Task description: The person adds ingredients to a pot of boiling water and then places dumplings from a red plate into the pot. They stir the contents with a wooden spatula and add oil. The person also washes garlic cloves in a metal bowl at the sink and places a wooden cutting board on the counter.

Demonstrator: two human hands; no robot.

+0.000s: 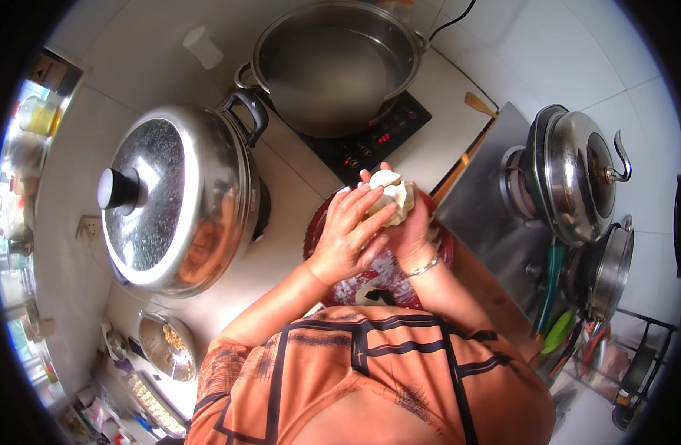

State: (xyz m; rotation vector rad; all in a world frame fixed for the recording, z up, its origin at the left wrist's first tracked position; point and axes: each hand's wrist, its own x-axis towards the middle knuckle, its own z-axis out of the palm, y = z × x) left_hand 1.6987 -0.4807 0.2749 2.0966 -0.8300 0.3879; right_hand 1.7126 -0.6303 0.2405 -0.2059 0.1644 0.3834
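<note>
A small pile of pale raw dough pieces, apparently dumplings point(395, 200), rests in my right hand point(413, 236), which is cupped under and around them. My left hand point(348, 231) lies against the near left side of the pile with its fingers spread; whether it grips a piece is hidden. Both hands are above a dark red round tray point(382, 275) dusted with white flour. Just beyond them, a wide steel pot point(340, 83) without a lid holds cloudy, steaming liquid. It stands on a black induction cooker point(368, 142) with lit red digits.
At left stands a large lidded steel pan point(215, 222) with a black handle. A steel bowl point(168, 345) with some filling and a tray of small pale pieces point(154, 403) are lower left. On the right, a lidded wok point(576, 175) sits on the gas stove point(474, 183).
</note>
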